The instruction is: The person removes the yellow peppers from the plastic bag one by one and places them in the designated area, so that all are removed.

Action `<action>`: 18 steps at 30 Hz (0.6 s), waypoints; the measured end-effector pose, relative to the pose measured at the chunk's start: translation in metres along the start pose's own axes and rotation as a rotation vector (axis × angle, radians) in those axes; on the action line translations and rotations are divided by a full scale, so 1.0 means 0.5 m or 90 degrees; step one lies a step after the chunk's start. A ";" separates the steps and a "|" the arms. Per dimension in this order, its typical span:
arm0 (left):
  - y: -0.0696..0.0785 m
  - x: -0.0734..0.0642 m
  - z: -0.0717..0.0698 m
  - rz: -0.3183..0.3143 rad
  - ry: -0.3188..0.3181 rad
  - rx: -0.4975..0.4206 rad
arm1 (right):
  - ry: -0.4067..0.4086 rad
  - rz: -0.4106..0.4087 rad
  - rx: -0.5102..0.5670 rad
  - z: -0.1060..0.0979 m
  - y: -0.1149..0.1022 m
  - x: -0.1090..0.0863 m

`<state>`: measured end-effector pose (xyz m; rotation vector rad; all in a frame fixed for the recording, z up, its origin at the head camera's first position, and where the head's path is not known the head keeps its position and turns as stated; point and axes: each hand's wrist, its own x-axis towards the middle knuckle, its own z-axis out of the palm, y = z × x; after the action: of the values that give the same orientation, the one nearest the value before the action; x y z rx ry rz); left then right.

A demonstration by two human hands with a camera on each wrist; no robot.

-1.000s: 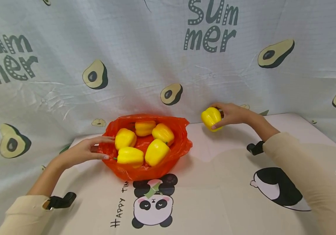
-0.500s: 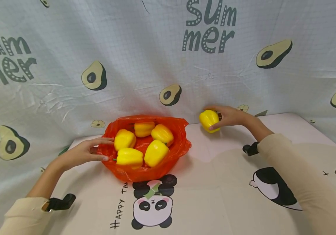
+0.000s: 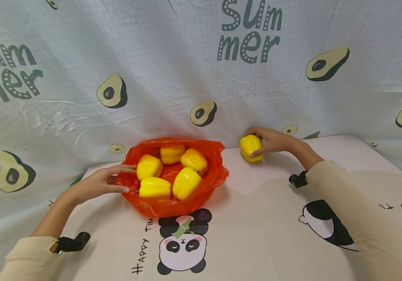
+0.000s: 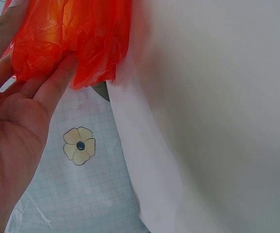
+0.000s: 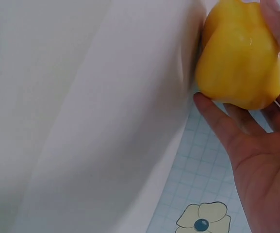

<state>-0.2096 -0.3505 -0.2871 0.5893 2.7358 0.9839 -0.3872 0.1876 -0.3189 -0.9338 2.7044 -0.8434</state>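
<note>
Several yellow bell peppers (image 3: 187,183) lie inside a red plastic bag (image 3: 218,171) whose mouth is spread wide. My left hand (image 3: 93,183) rests against the bag's left side, thumb and fingers apart. In the left wrist view, the fingers of that hand (image 4: 18,116) touch the crinkled red plastic. To the right of the bag, my right hand (image 3: 272,140) grips another yellow bell pepper (image 3: 250,148) at the table's back edge. The right wrist view has this bell pepper (image 5: 241,58) between the thumb and the fingers, its underside close to or on the white surface; contact is hard to tell.
A light table cover (image 3: 243,234) printed with pandas and lettering lies under everything. Behind it hangs a pale curtain (image 3: 165,70) with avocado and "summer" prints, close to the bag and the right hand. Black wrist straps with cameras (image 3: 72,242) sit on both sleeves.
My right hand has lowered the held bell pepper slightly and moved it a little left, and the pepper has tilted in the fingers. My left hand and the bag stay nearly still.
</note>
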 end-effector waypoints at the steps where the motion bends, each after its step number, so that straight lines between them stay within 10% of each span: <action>1: 0.000 0.000 0.000 0.000 0.000 0.001 | 0.001 -0.003 -0.001 0.000 0.000 0.000; 18: -0.002 -0.001 0.002 -0.001 0.000 0.013 | 0.008 -0.021 -0.035 0.003 -0.002 0.006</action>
<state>-0.2092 -0.3506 -0.2885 0.5903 2.7487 0.9556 -0.3887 0.1844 -0.3197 -0.9891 2.7434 -0.7872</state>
